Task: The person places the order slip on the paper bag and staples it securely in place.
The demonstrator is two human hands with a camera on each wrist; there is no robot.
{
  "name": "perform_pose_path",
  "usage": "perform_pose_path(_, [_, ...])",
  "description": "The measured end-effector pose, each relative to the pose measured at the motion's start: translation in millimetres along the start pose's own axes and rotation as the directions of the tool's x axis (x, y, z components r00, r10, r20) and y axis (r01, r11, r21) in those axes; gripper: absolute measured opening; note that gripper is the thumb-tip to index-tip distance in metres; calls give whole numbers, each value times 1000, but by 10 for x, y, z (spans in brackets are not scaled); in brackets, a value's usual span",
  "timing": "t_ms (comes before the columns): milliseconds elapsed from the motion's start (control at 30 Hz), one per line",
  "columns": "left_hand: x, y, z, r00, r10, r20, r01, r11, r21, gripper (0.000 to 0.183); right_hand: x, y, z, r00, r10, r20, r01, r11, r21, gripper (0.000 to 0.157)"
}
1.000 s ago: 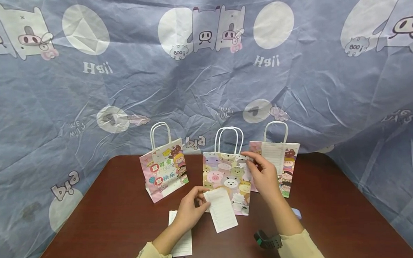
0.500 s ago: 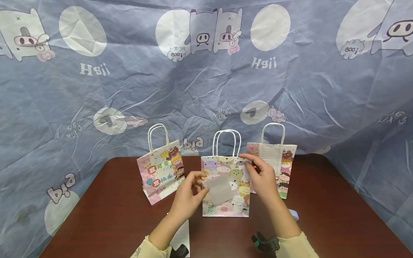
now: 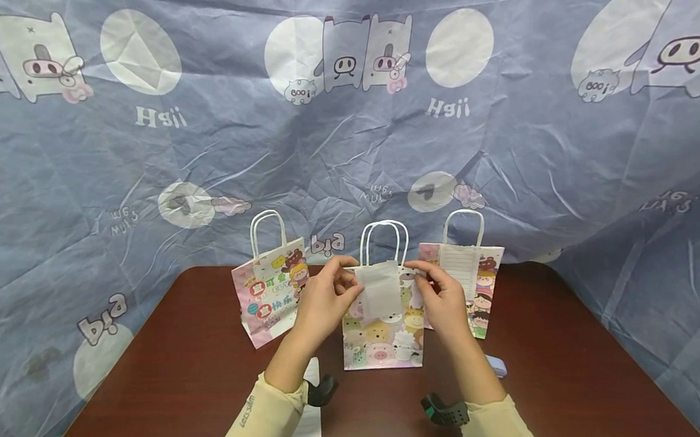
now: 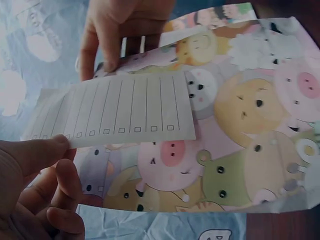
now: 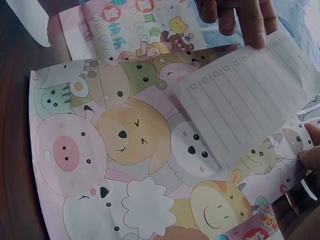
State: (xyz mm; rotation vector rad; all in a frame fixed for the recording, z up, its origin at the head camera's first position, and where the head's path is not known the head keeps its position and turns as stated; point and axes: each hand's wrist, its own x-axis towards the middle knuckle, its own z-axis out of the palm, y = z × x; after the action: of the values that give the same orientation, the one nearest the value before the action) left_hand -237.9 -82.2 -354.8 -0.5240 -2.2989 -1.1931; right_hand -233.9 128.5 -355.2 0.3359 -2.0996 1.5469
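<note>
My left hand (image 3: 324, 300) pinches a white lined paper slip (image 3: 380, 293) by its left edge. The slip lies over the upper front of a paper gift bag (image 3: 381, 353) printed with cartoon animals, its top near the bag's upper rim. Thumb and fingers of my right hand (image 3: 443, 299) pinch that bag's upper right corner. In the left wrist view, ruled lines and a row of small boxes show on the slip (image 4: 135, 107). The right wrist view shows the slip (image 5: 240, 95) tilted, its lower end seemingly off the bag's face (image 5: 135, 140).
A pink and white gift bag (image 3: 271, 300) leans at the left. Another bag (image 3: 487, 318) stands at the right with a lined slip (image 3: 458, 264) on its front. A second slip (image 3: 309, 424) lies under my left forearm. A light-blue object (image 3: 496, 366) lies by my right forearm.
My left hand has raised the slip from low in front of the animal bag to its upper front. My right hand has stayed at the bag's upper right corner.
</note>
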Motion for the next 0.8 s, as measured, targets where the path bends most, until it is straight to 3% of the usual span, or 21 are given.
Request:
perform_pose_path(300, [56,40,38,999,-10,38,8,999,36,40,2,3,14,999,37,2,-37,999,13,22])
perform_pose_path(467, [15,-12,96,997,-29,67,23,996,91,44,53,218,23,999,32,35,-33,999,39,23])
perform_pose_path(600, [5,-18,140,998,-31,60,23,991,128,48,92,392,38,997,22,81,-32,991,133,21])
perform_pose_path(800, [-16,-8,186,998,-46,34,40,989,142,48,55,426,73,983,3,184,-55,959,279,25])
